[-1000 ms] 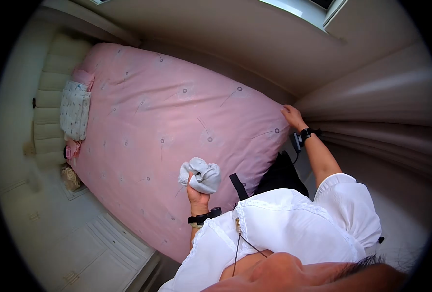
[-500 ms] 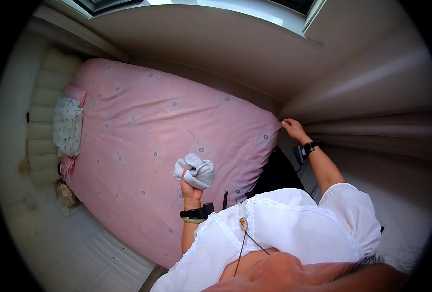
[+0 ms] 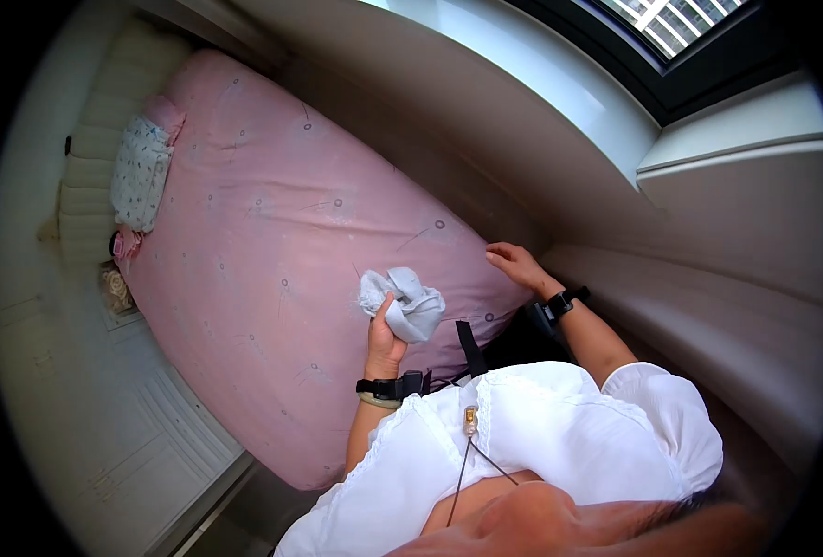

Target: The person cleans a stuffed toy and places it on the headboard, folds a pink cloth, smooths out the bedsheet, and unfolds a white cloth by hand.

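Observation:
My left hand (image 3: 388, 334) is closed around a crumpled pale grey-white cloth (image 3: 416, 311), held above the bed near its foot end. A pink fitted sheet (image 3: 282, 232) with dandelion prints covers the mattress, with a few soft creases across it. At the far long edge, close to the foot corner, my right hand (image 3: 520, 267) reaches out with its fingers extended. Its fingertips touch the edge of the sheet, and I see nothing held in them. Dark bands with small devices sit on both wrists.
A folded white patterned bundle (image 3: 141, 172) lies against the padded headboard (image 3: 101, 148). Beside the bed's near side stands a white cabinet (image 3: 166, 455) and a box of cream flowers (image 3: 116, 288). A window (image 3: 681, 37) with a sill is beyond the wall, and a curtain (image 3: 690, 306) hangs right.
The view has turned, bringing more of the window in. My right hand has shifted from the foot corner a little along the far edge. My left hand still holds the cloth.

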Demonstrator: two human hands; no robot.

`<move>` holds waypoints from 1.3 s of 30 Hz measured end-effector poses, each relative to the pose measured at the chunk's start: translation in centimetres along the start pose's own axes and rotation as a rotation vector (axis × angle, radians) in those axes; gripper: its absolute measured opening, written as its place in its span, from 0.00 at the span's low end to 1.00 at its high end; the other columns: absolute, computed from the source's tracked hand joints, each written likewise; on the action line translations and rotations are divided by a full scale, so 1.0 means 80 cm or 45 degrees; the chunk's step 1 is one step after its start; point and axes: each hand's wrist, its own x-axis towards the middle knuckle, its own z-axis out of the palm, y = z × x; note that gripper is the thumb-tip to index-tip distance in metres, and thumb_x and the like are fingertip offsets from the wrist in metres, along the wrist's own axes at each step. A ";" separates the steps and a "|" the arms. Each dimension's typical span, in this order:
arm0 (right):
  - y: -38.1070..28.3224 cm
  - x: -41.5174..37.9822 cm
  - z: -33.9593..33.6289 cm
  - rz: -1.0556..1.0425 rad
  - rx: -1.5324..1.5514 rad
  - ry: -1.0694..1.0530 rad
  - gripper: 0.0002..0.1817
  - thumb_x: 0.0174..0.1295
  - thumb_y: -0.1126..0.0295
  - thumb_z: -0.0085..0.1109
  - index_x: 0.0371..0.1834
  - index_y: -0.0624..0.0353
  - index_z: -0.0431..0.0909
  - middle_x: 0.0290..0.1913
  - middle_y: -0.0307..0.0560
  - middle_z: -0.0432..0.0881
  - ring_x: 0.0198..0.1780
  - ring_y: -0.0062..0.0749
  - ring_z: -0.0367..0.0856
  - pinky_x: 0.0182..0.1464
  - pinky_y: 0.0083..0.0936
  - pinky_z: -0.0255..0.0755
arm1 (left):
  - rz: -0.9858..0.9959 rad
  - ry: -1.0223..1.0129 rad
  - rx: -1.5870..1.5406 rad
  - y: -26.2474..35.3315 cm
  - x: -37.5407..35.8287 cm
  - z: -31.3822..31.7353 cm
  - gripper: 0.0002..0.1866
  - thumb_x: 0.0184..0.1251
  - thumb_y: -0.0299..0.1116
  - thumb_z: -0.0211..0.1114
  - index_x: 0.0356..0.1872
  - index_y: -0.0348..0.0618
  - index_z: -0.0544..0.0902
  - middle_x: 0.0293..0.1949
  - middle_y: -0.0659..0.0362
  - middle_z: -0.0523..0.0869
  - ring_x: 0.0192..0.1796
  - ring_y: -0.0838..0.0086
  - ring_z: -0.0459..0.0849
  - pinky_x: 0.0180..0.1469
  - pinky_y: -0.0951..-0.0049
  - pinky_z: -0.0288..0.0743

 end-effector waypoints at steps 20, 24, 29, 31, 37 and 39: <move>-0.239 0.045 -0.065 0.008 0.647 -0.372 0.20 0.58 0.73 0.53 0.55 0.67 0.73 0.46 0.50 0.83 0.42 0.31 0.83 0.47 0.27 0.78 | 0.338 1.113 0.754 -0.072 0.096 -0.177 0.43 0.69 0.52 0.57 0.74 0.35 0.49 0.75 0.43 0.50 0.77 0.54 0.47 0.73 0.51 0.45; -0.205 0.099 -0.072 0.218 0.595 -0.535 0.22 0.55 0.72 0.57 0.54 0.66 0.74 0.49 0.53 0.83 0.44 0.33 0.83 0.52 0.29 0.77 | 0.248 1.783 1.222 -0.087 0.145 -0.232 0.46 0.69 0.57 0.51 0.75 0.37 0.43 0.76 0.41 0.39 0.77 0.46 0.35 0.74 0.46 0.34; -0.166 0.133 -0.085 0.410 0.647 -0.650 0.26 0.52 0.69 0.59 0.56 0.66 0.72 0.50 0.55 0.82 0.48 0.37 0.82 0.55 0.31 0.76 | 0.180 2.051 1.333 -0.070 0.240 -0.264 0.45 0.69 0.60 0.47 0.75 0.39 0.44 0.76 0.40 0.38 0.77 0.44 0.33 0.74 0.43 0.31; -0.155 0.133 -0.086 0.421 0.688 -0.617 0.26 0.52 0.69 0.59 0.56 0.66 0.72 0.50 0.54 0.82 0.48 0.37 0.82 0.55 0.31 0.76 | 0.307 1.825 1.636 -0.065 0.304 -0.201 0.44 0.70 0.59 0.47 0.75 0.39 0.46 0.76 0.40 0.40 0.77 0.44 0.34 0.73 0.43 0.32; -0.122 0.145 -0.086 0.433 0.631 -0.669 0.28 0.51 0.70 0.62 0.59 0.65 0.72 0.52 0.55 0.81 0.48 0.37 0.82 0.55 0.32 0.76 | 0.759 -0.306 1.662 -0.194 0.360 0.018 0.29 0.62 0.47 0.63 0.62 0.46 0.73 0.69 0.48 0.65 0.73 0.54 0.57 0.73 0.54 0.46; -0.127 0.150 -0.081 0.368 0.540 -0.782 0.29 0.50 0.67 0.63 0.58 0.65 0.73 0.53 0.57 0.80 0.48 0.37 0.82 0.54 0.33 0.76 | 0.594 -0.239 1.036 -0.195 0.319 0.047 0.25 0.62 0.40 0.65 0.60 0.44 0.75 0.64 0.47 0.71 0.69 0.56 0.65 0.71 0.59 0.55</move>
